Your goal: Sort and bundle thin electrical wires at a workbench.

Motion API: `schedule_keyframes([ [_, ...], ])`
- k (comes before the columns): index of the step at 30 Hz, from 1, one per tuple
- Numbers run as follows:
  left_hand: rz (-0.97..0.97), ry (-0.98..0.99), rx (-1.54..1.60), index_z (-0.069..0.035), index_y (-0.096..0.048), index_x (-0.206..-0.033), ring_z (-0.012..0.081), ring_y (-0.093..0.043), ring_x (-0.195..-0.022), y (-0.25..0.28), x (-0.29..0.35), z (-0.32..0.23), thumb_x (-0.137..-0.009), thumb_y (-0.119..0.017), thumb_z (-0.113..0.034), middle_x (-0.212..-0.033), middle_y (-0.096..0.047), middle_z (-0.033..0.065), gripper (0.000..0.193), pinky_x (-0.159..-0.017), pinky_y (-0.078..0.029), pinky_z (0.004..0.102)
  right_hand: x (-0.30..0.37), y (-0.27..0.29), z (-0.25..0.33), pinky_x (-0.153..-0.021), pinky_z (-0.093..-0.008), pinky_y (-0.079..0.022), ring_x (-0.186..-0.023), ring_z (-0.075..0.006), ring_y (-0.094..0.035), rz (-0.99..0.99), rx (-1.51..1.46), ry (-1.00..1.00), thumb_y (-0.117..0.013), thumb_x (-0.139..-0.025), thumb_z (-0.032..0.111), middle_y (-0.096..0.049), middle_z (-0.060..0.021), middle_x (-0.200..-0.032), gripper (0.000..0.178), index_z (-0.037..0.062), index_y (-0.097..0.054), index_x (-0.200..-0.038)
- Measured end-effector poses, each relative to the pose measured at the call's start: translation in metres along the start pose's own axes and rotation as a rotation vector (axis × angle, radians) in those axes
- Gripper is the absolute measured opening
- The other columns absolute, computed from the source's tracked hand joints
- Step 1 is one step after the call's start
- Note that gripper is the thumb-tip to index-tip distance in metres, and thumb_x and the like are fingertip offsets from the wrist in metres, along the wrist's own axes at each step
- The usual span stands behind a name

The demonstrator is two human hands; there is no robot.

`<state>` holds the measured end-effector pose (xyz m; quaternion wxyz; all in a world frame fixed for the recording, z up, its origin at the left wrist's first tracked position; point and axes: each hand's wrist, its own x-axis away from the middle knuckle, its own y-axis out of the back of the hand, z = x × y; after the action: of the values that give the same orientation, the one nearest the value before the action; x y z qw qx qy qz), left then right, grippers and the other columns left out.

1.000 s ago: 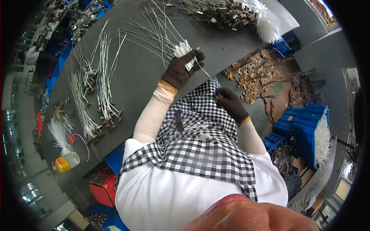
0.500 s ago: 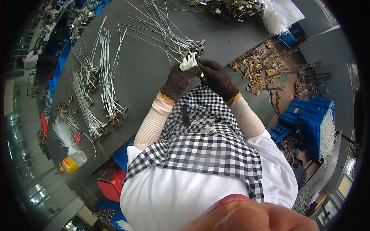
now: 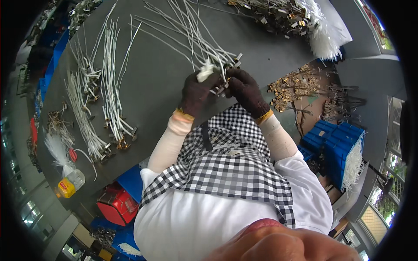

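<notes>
The spot between the two gloves was the hardest to make out, the dark fingers covering most of the small metal ends point(image 3: 220, 89) there, just above the middle of the frame. The left hand point(image 3: 197, 92), in a dark knitted glove, was curled closed round a white bundle point(image 3: 206, 72), whose upper end stuck out blurred and whose lower part was lost in the palm. The right hand point(image 3: 246, 92), gloved alike, was beside it with fingers bent and fingertips at those metal ends; from where I stood I couldn't tell whether they were pinching one or only touching it.

Just beyond the gloves a loose fan of pale wires point(image 3: 212, 53) spread over the grey table point(image 3: 161, 78), its far tips cut off by the upper edge. At the upper right, a heap of metal-ended wires point(image 3: 283, 15) was cut off too, with a tuft of white strands point(image 3: 324, 41) beside it. More wire bundles point(image 3: 114, 87) lay at the left of the frame, and a bottle point(image 3: 70, 182) with a yellow label stood out at the lower left. Below it to the right, a red case point(image 3: 116, 205) showed, partly hidden behind the person's white sleeve.
</notes>
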<state>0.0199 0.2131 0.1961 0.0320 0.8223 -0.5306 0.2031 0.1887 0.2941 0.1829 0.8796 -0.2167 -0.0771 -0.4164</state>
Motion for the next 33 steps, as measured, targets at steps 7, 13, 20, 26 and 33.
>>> schedule_keyframes([
  [7, -0.041, 0.030, -0.021, -0.001, -0.070, -0.097, 0.0109, -0.068, -0.069, 0.044, -0.010, 0.006, -0.095, -0.066, -0.024, -0.083, -0.072, 0.0053, 0.024, -0.060, -0.053, 0.0237, -0.124, 0.086, 0.044, -0.073, -0.0472, -0.056, -0.091, -0.0386, -0.066, -0.530, 1.467, 0.615, -0.062, -0.090, 0.019, -0.062, -0.0183, -0.118, 0.037, 0.0077, -0.059, -0.125],
  [13, -0.028, 0.092, 0.103, -0.001, -0.070, -0.093, 0.0133, -0.069, -0.068, 0.031, -0.018, -0.002, -0.096, -0.065, -0.023, -0.079, -0.071, 0.0049, 0.023, -0.059, -0.053, 0.0241, -0.195, 0.131, 0.075, -0.079, -0.0498, -0.057, -0.099, -0.0404, -0.065, -0.556, 1.881, 0.693, -0.053, -0.084, 0.008, -0.057, -0.0205, -0.125, 0.043, 0.0085, -0.056, -0.128],
  [20, 0.006, 0.098, 0.366, 0.002, -0.069, -0.098, 0.0159, -0.070, -0.072, 0.010, -0.010, -0.016, -0.094, -0.064, -0.014, -0.086, -0.071, 0.0091, 0.017, -0.063, -0.057, 0.0251, -0.131, 0.112, 0.074, -0.086, -0.0487, -0.052, -0.104, -0.0419, -0.061, -0.502, 1.733, 0.415, -0.059, -0.084, 0.012, -0.059, -0.0217, -0.117, 0.038, 0.0080, -0.058, -0.122],
  [26, 0.226, 0.260, 0.405, 0.006, -0.064, -0.101, 0.0159, -0.069, -0.077, -0.055, -0.022, -0.009, -0.094, -0.063, -0.009, -0.089, -0.067, 0.0107, 0.017, -0.067, -0.058, 0.0242, -0.022, 0.161, 0.034, -0.078, -0.0454, -0.053, -0.092, -0.0374, -0.065, -0.516, 1.337, 0.398, -0.067, -0.084, 0.019, -0.066, -0.0218, -0.097, 0.029, 0.0032, -0.065, -0.107],
  [33, 0.313, -0.514, -0.702, -0.001, -0.063, -0.109, 0.0260, -0.071, -0.093, -0.145, -0.043, 0.089, -0.089, -0.073, -0.017, -0.101, -0.072, 0.0153, 0.028, -0.081, -0.057, 0.0343, 0.097, 0.139, 0.007, -0.061, -0.0279, -0.053, -0.070, -0.0116, -0.064, -0.421, 0.449, -0.033, -0.065, -0.093, 0.020, -0.068, -0.0071, -0.085, 0.030, -0.0011, -0.064, -0.114],
])
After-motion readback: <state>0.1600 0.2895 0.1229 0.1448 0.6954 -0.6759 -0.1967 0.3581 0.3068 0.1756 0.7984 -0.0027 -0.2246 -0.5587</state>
